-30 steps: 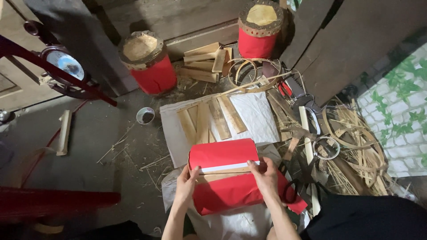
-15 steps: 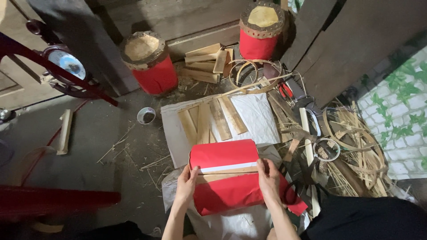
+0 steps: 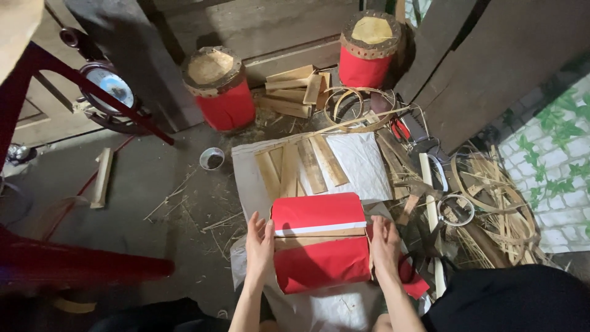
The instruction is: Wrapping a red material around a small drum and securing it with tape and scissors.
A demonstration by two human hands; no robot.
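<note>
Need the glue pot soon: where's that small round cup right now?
In the head view, the small round cup sits on the floor left of the white sheet, below the nearer red drum.

The drum body [image 3: 319, 243] at lower centre of the frame is bright red, crossed by a thin white stripe above a pale tan wooden band. Two finished drums stand higher up, one [image 3: 219, 89] at upper left of centre and one [image 3: 369, 46] at top centre: both have red sides, yellowish-tan skins and dark brown studded rims. The sheet [image 3: 356, 160] under the work is white, and the wooden slats [image 3: 301, 166] lying on it are light tan. The brick wall [image 3: 556, 178] at the right edge is white with green ivy leaves. The frame [image 3: 67, 80] at upper left is dark red. The floor [image 3: 153, 178] is grey.
</note>
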